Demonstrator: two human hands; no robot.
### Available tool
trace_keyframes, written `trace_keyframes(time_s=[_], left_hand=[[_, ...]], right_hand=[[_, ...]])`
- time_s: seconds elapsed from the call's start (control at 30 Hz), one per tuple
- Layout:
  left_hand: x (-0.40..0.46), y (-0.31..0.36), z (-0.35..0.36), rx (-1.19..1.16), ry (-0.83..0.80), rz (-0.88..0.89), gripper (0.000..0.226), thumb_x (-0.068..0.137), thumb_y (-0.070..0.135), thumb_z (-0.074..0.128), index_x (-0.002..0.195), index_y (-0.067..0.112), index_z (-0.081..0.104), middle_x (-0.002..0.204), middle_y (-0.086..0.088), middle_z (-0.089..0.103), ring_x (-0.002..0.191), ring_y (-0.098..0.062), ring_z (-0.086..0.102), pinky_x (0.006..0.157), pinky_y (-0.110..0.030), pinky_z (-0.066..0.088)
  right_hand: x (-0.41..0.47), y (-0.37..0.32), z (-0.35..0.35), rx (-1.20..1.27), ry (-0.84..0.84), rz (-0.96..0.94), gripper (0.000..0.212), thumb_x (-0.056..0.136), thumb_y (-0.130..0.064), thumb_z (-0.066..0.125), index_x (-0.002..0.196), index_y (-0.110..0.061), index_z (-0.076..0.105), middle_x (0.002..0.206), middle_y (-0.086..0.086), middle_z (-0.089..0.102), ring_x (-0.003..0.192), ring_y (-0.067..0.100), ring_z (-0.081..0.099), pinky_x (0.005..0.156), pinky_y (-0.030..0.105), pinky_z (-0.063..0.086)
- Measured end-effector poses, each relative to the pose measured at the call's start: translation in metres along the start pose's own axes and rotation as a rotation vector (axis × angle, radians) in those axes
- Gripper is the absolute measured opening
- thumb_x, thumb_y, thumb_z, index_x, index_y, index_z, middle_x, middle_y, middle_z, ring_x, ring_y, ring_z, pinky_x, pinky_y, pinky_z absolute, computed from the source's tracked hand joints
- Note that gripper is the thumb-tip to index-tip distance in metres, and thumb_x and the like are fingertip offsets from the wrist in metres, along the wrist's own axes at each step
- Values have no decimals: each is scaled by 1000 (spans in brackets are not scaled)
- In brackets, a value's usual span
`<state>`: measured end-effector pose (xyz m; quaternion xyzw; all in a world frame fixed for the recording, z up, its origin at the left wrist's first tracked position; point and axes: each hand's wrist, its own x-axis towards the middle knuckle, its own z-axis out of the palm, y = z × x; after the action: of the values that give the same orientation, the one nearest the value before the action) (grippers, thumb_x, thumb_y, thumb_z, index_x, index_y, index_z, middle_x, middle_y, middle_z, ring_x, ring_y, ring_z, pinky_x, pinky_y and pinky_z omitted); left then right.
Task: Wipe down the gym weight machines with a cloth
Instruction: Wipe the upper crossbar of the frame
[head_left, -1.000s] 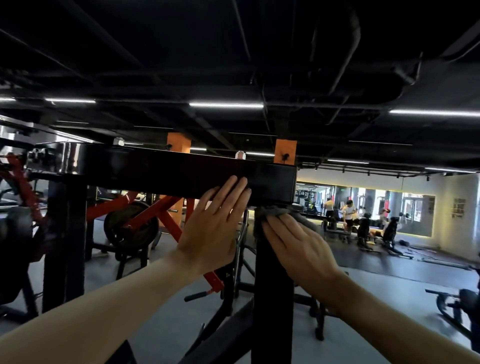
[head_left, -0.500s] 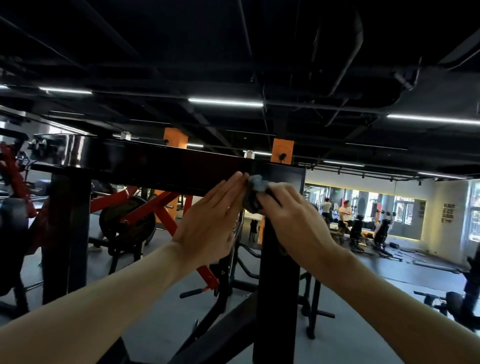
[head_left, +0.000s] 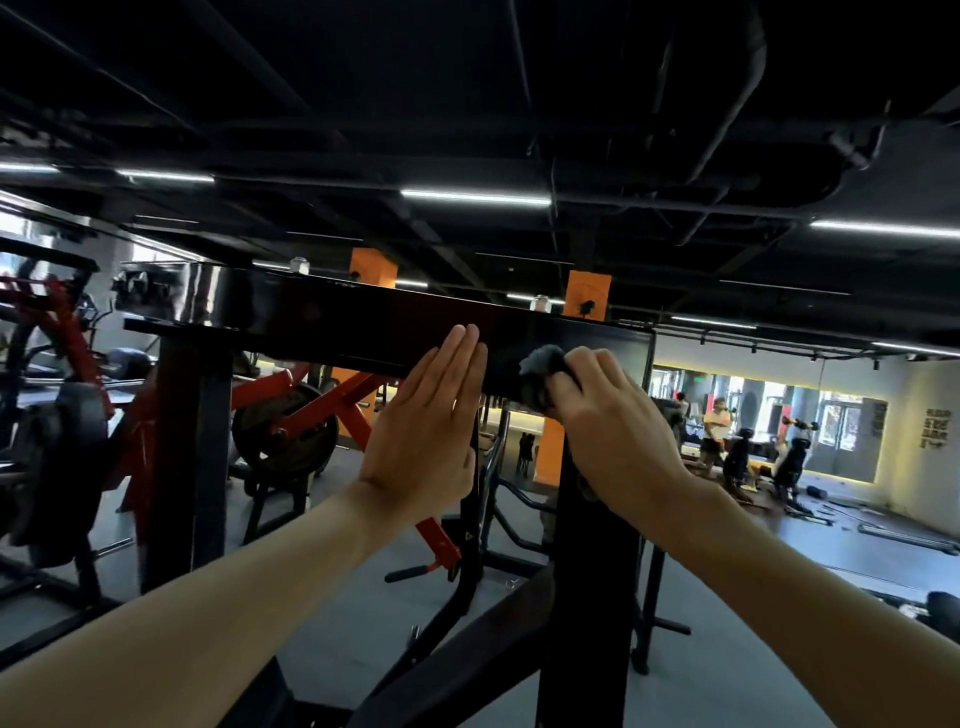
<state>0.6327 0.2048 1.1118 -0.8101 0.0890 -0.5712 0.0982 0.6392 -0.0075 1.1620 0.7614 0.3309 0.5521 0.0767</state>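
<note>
Above me ran a black ceiling (head_left: 467, 78) with pipes and long strip lights (head_left: 475, 197). Below it, two orange pillars (head_left: 587, 301) stood on the grey floor (head_left: 363, 613). Right of the pillars, a mirrored wall (head_left: 841, 431) edged in yellow light glowed.

Bare forearms, seemingly sleeveless (nothing on wrists).
</note>
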Motion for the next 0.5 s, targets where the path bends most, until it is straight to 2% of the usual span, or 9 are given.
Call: trace_keyframes(time_s=[0.17, 0.23, 0.33, 0.5], left_hand=[[-2, -3, -4, -36, 8, 34, 83, 84, 15, 51, 158, -3, 18, 167, -21, 10, 157, -30, 4, 126, -47, 20], [-2, -1, -5, -41, -1, 17, 85, 84, 16, 54, 158, -3, 19, 168, -21, 10, 157, -29, 3, 126, -46, 18], [-2, 6, -7, -21, -41, -29, 84, 85, 20, 53, 158, -4, 18, 168, -21, 8, 157, -29, 0, 127, -46, 14], [-4, 7, -9, 22, -48, -58, 77, 90, 21, 49, 155, -8, 22, 165, -26, 14, 157, -33, 7, 125, -48, 20]], right_hand=[[-23, 40, -13, 13, -94, 110, 35, 88, -16, 75, 118, -2, 65, 118, 10, 54, 113, 27, 53, 95, 47, 56], [-26, 41, -18, 41, -88, 165, 29, 94, -19, 69, 117, -2, 65, 120, 10, 54, 115, 26, 50, 95, 45, 55], [-8, 6, -18, 22, -67, 160, 27, 94, -11, 68, 118, 1, 64, 123, 14, 56, 117, 30, 53, 97, 46, 54], [14, -29, -4, -32, -27, 95, 31, 83, -1, 73, 113, 1, 64, 110, 13, 57, 106, 27, 54, 100, 38, 51]])
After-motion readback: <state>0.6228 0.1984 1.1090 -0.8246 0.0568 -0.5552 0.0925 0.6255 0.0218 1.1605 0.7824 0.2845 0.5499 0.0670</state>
